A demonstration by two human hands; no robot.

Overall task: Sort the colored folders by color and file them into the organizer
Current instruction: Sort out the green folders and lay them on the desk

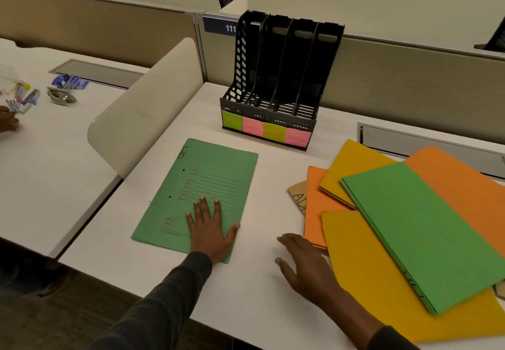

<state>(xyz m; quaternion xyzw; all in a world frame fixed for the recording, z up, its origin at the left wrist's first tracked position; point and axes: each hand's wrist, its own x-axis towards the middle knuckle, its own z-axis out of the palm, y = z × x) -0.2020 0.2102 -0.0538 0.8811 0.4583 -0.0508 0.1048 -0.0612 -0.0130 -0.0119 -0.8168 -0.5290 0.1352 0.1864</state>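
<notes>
A pale green folder point(207, 180) lies flat on the white desk point(259, 289), and my left hand point(211, 229) presses on its near corner with straight, spread fingers. My right hand point(306, 265) hovers or rests palm down on the desk, fingers relaxed, beside a fanned pile at the right: a bright green folder point(420, 229) on top, yellow folders point(363, 273), orange folders point(317, 207) and a brown one point(297, 193) peeking out. The black organizer point(281, 76) stands at the back with several empty slots and green and pink labels point(266, 131) along its front.
A curved white divider point(144, 106) separates this desk from the left one, where pens point(23, 98), blue clips point(69, 80) and another person's hand point(8, 121) are. A beige partition point(396, 76) runs behind the organizer. Cable trays are set into both desks.
</notes>
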